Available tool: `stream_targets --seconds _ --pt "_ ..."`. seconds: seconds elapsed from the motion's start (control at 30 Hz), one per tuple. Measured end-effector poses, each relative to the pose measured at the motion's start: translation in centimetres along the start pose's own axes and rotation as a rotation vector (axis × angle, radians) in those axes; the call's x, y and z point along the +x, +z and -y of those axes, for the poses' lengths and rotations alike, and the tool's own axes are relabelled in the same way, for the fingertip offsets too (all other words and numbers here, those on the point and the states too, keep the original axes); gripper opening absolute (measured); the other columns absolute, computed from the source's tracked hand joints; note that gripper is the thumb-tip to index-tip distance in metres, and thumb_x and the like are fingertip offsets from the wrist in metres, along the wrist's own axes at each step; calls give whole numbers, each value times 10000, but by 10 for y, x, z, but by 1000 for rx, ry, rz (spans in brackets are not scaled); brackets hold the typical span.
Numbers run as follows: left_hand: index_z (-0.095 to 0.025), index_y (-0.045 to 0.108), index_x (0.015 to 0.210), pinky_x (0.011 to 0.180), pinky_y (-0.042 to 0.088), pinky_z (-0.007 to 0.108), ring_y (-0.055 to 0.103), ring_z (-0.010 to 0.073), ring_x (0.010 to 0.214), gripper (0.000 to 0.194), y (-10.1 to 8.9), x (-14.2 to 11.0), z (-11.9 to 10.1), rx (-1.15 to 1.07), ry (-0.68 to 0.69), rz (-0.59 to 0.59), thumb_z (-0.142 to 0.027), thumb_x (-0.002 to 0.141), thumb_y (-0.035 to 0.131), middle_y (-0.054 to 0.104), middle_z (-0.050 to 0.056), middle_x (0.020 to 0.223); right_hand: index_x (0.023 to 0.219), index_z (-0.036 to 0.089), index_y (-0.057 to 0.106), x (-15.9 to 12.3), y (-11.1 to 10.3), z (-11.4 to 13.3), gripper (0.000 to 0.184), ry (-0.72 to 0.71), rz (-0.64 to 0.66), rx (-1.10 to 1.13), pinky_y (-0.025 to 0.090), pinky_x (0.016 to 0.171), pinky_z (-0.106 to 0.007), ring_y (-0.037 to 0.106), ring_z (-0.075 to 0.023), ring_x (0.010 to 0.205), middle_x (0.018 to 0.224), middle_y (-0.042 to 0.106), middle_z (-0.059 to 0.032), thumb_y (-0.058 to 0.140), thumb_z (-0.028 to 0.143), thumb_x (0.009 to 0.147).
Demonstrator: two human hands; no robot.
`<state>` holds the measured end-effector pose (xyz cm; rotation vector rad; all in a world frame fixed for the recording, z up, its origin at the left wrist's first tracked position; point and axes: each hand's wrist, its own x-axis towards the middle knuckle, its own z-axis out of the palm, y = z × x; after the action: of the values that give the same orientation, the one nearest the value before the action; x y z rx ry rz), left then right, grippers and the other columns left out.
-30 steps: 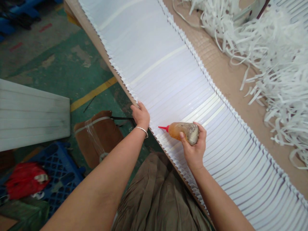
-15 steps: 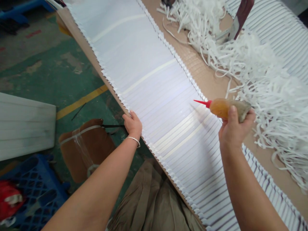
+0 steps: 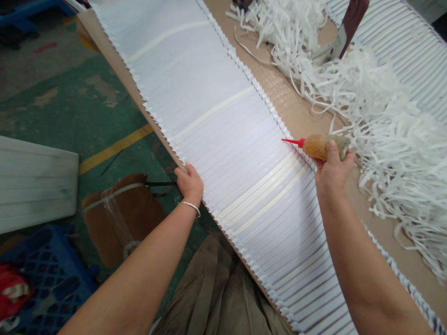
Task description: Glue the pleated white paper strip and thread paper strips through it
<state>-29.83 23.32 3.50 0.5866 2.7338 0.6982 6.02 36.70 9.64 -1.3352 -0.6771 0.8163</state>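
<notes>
My right hand [image 3: 333,167] is wrapped around a glue bottle [image 3: 316,146] with amber contents and a thin red nozzle. The bottle lies nearly level, its nozzle pointing left, over the far edge of a long row of overlapping white strips [image 3: 216,135]. I cannot tell whether the tip touches them. At the near edge of the row is my left hand [image 3: 190,181], its fingers curled at the strip ends and the table edge. Some of those fingers are hidden below the edge. Several strips in the middle look creamier and glossy.
A heap of loose white strips [image 3: 384,121] lies on the brown tabletop [image 3: 286,100], with a dark red-handled tool [image 3: 349,30] standing in it. More strips [image 3: 394,42] lie beyond. Below left are a brown padded stool [image 3: 118,218], a blue pallet [image 3: 52,274] and a pale bin [image 3: 38,184].
My right hand has moved slightly away from me and left with the glue bottle, which is now more level. My left hand stays at the near edge of the strips.
</notes>
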Motion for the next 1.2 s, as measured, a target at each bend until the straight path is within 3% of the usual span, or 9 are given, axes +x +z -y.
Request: stream_targets --seconds 0.3,0.53,0.63,0.9,1.2 --pt "-210 482 1021 928 545 427 719 316 1052 197 -1 -2 -1 -12 -3 -2 -387 1073 414 723 167 1032 1153 262 527 -53 -1 12 568 10 82 -67 631 680 -341 689 -176 910 1130 629 -12 837 499 741" --pt "-187 504 1073 925 540 423 723 319 1048 259 -2 -4 -1 -9 -10 15 -428 1088 410 729 186 1057 1228 242 566 -102 -4 9 612 -55 138 -172 598 935 -435 669 -209 1071 1145 632 -27 832 523 755" --pt "-186 510 1075 900 540 409 727 312 1021 267 -2 -4 -2 -27 -18 13 -436 1088 417 732 182 1054 1233 228 578 -124 -7 9 623 -92 155 -265 560 995 -440 653 -203 1054 1127 633 -26 832 543 760" --pt "-199 513 1044 848 534 396 726 318 984 271 -1 -4 1 -56 -15 7 -459 1077 441 731 163 1004 1275 200 585 -185 -2 26 603 -178 278 -471 520 1005 -422 625 -218 1082 1185 624 -61 808 505 805" --pt "-198 518 1050 867 537 390 729 313 1022 270 -2 -5 1 -46 -9 6 -454 1079 437 735 165 1028 1328 242 582 -229 1 23 605 -286 434 -478 535 1002 -408 628 -224 1124 1229 621 -60 825 446 812"
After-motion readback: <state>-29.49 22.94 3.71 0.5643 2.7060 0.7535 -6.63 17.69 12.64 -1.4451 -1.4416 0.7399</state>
